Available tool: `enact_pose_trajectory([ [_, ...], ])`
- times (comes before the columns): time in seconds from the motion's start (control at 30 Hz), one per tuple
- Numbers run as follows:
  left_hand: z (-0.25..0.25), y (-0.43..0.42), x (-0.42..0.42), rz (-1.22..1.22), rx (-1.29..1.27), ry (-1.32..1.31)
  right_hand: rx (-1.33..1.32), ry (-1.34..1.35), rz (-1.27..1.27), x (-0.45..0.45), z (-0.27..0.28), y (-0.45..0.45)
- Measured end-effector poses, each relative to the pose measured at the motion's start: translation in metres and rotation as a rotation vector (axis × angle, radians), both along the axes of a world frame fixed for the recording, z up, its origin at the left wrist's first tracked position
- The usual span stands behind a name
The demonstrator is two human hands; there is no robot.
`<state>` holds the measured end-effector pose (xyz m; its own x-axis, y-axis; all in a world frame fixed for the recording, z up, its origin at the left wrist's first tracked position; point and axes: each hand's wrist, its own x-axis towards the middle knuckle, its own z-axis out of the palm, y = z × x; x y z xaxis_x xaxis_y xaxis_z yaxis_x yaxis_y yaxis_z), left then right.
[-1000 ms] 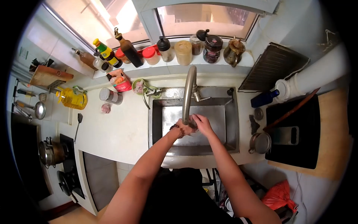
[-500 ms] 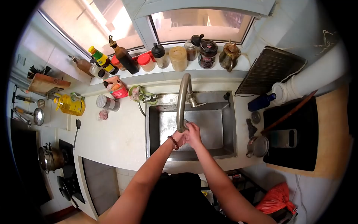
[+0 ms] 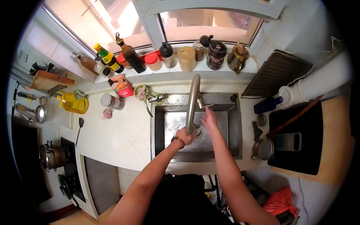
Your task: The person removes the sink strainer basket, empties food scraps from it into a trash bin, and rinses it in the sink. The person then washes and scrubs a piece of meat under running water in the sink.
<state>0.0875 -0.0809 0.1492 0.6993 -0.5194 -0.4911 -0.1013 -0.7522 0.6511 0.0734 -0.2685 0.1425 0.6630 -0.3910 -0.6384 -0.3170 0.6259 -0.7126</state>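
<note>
Over the steel sink [image 3: 233, 131], my left hand [image 3: 183, 136] is closed just below the end of the curved faucet [image 3: 193, 101]. A bead bracelet [image 3: 178, 141] circles that wrist. What the hand grips, if anything, is hidden by its fingers and the spout. My right hand [image 3: 210, 120] is raised to the right of the faucet, fingers apart and holding nothing, its fingertips close to the faucet lever [image 3: 204, 106]. Part of the round drain [image 3: 198, 131] shows between the two hands.
On the counter [image 3: 120, 138] left of the sink are a shaker can [image 3: 111, 101], a small pinkish lump [image 3: 107, 113] and a green bowl [image 3: 142, 92]. Jars and bottles line the windowsill. At right stand a glass pot [image 3: 264, 149], a phone [image 3: 288, 142] and a blue bottle [image 3: 268, 105].
My hands, together under the faucet earlier, are now apart. The right one has moved up and right toward the lever and opened. My left hand stays beneath the spout.
</note>
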Motion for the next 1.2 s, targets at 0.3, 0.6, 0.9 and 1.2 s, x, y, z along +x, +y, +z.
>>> enact_pose_trajectory([
  [0.3, -0.030, 0.007, 0.000, -0.295, -0.209, -0.281, 0.062, -0.075, 0.271, -0.027, 0.000, -0.028],
  [0.6, 0.057, -0.025, 0.009, -0.946, -0.456, -0.717, 0.756, -0.293, 0.842, -0.080, 0.020, 0.003],
  [0.9, 0.076, -0.024, 0.002, -0.928, -0.115, -1.083, 0.196, -0.205, 0.782, -0.064, 0.045, 0.006],
  [1.2, 0.053, -0.035, -0.012, -0.762, 0.379, -0.562, -0.921, -0.138, 0.913, -0.061, 0.034, 0.029],
])
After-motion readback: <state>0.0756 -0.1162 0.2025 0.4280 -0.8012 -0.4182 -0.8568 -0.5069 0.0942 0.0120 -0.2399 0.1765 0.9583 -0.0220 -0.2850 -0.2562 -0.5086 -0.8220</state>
